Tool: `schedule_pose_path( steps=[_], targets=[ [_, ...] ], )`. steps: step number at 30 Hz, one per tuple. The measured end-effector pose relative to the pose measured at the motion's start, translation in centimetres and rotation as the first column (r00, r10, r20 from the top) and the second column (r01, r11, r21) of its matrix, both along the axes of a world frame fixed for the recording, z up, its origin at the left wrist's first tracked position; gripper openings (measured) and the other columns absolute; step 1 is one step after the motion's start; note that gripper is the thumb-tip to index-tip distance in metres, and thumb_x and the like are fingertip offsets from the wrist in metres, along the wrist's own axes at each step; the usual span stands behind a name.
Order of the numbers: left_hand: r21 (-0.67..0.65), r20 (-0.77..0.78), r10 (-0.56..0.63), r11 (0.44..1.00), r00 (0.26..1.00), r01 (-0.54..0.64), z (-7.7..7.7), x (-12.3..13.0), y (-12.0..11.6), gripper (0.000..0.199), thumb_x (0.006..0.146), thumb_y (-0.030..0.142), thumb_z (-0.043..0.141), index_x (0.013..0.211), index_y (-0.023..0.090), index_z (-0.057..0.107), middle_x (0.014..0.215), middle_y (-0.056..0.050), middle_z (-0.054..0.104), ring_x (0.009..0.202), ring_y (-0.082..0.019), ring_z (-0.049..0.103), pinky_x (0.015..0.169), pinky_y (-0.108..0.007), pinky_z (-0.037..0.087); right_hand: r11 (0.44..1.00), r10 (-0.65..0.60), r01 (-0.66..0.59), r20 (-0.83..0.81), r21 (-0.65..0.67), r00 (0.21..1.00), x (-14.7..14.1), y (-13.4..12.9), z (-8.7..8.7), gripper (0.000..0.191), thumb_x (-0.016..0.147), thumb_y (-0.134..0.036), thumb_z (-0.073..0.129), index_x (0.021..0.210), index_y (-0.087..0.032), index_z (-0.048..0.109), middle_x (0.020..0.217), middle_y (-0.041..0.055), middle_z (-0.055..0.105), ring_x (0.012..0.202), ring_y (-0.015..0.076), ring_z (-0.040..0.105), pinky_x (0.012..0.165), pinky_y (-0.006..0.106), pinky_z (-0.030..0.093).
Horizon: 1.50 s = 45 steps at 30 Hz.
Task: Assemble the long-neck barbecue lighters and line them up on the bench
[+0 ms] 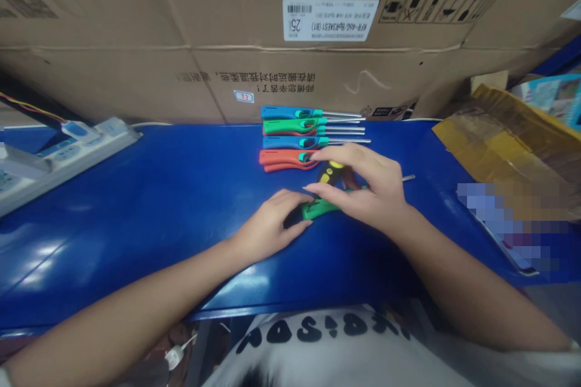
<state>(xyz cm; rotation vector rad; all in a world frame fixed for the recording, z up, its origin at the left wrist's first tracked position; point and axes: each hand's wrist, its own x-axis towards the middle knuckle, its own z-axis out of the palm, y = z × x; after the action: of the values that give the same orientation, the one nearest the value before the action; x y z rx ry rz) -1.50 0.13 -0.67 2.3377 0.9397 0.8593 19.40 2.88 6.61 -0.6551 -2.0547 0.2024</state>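
On the blue table lies a green stick lighter, its metal tube poking out to the right beyond my right hand. The fingers and thumb of my left hand close around the lighter's handle end. My right hand grips a black and yellow screwdriver, held tilted with its lower end at the lighter's handle. My right palm hides the lighter's middle. Just behind my hands are several more stick lighters in a stack-like row, among them an orange-red one, a blue one and another green one.
A large cardboard box walls off the table's back edge. To the left sits a white power strip with plugs and wires. At right are a package with yellow-brown tape and a flat item, partly blurred out. The table's front edge is close to my body.
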Motion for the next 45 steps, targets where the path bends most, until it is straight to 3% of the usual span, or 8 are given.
schedule_pose_path(
  steps=[7,12,17,22,32,37,42,45],
  targets=[
    [-0.033,-0.007,0.011,0.999,1.0,-0.011,0.1,0.1,-0.1,0.024,0.092,0.023,0.068,0.115,0.02,0.059,0.11,-0.007,0.071,0.105,-0.024,0.066,0.094,-0.041,0.055,0.985,0.093,-0.092,-0.003,-0.146,0.996,-0.1,-0.2,-0.2,0.036,0.106,-0.029,0.041,0.137,-0.024,0.057,0.113,0.0062,0.073,0.092,0.0159,0.072,0.082,0.031,0.059],
    [-0.018,-0.002,-0.003,1.0,1.0,0.003,0.0,0.0,0.0,0.028,0.093,0.022,0.067,0.119,0.02,0.058,0.115,-0.008,0.07,0.108,-0.024,0.065,0.095,-0.041,0.055,0.981,-0.08,0.075,0.023,0.177,0.997,-0.1,-0.2,-0.4,0.028,0.097,-0.038,0.06,0.119,-0.023,0.07,0.098,0.0053,0.074,0.082,0.0158,0.07,0.074,0.027,0.058],
    [-0.029,-0.005,0.002,1.0,1.0,-0.002,0.1,0.0,0.0,0.026,0.093,0.022,0.068,0.116,0.018,0.059,0.11,-0.008,0.071,0.105,-0.023,0.065,0.094,-0.039,0.055,0.986,0.102,-0.104,-0.019,-0.133,0.995,-0.2,-0.2,0.2,0.032,0.105,-0.027,0.044,0.131,-0.024,0.062,0.11,0.004,0.073,0.085,0.0126,0.07,0.078,0.027,0.058],
    [-0.01,-0.006,-0.003,1.0,1.0,0.003,0.1,0.0,0.0,0.027,0.094,0.023,0.067,0.119,0.019,0.058,0.114,-0.009,0.07,0.107,-0.023,0.064,0.095,-0.04,0.054,0.98,-0.064,0.041,0.117,0.194,0.991,0.3,0.1,0.3,0.031,0.096,-0.038,0.063,0.123,-0.024,0.068,0.1,0.0045,0.074,0.085,0.0154,0.069,0.073,0.026,0.056],
    [-0.022,0.003,-0.005,1.0,1.0,0.005,0.0,0.0,0.0,0.022,0.094,0.024,0.066,0.114,0.018,0.06,0.108,-0.007,0.07,0.102,-0.023,0.064,0.091,-0.038,0.054,0.977,0.007,-0.012,0.026,0.215,1.0,-0.3,-0.1,0.1,0.022,0.096,-0.029,0.063,0.114,-0.018,0.069,0.095,0.0057,0.071,0.082,0.0152,0.067,0.072,0.026,0.056],
    [-0.039,-0.005,0.01,0.999,1.0,-0.011,0.1,0.0,-0.1,0.021,0.092,0.022,0.068,0.111,0.017,0.061,0.106,-0.007,0.07,0.101,-0.022,0.064,0.09,-0.035,0.054,0.979,0.192,-0.194,-0.036,-0.064,0.981,-0.6,-0.4,0.1,0.035,0.103,-0.015,0.041,0.131,-0.019,0.061,0.12,0.0086,0.071,0.103,0.0164,0.069,0.088,0.033,0.058],
    [-0.012,0.003,-0.002,1.0,1.0,0.002,0.2,0.0,0.0,0.023,0.094,0.023,0.067,0.115,0.018,0.06,0.109,-0.007,0.07,0.103,-0.022,0.065,0.092,-0.037,0.054,0.973,0.012,-0.012,0.0,0.232,1.0,-0.4,-0.3,-0.2,0.023,0.095,-0.025,0.065,0.116,-0.018,0.067,0.099,0.006,0.074,0.087,0.0159,0.07,0.077,0.027,0.058],
    [-0.031,0.001,0.006,0.999,1.0,-0.006,0.3,0.0,0.0,0.023,0.093,0.022,0.068,0.114,0.018,0.06,0.109,-0.007,0.07,0.103,-0.022,0.065,0.093,-0.036,0.054,0.995,0.104,-0.104,0.028,0.008,0.994,-0.1,-0.3,0.0,0.037,0.104,-0.019,0.04,0.136,-0.02,0.058,0.128,0.0102,0.068,0.107,0.0181,0.069,0.09,0.034,0.058]
  ],
)
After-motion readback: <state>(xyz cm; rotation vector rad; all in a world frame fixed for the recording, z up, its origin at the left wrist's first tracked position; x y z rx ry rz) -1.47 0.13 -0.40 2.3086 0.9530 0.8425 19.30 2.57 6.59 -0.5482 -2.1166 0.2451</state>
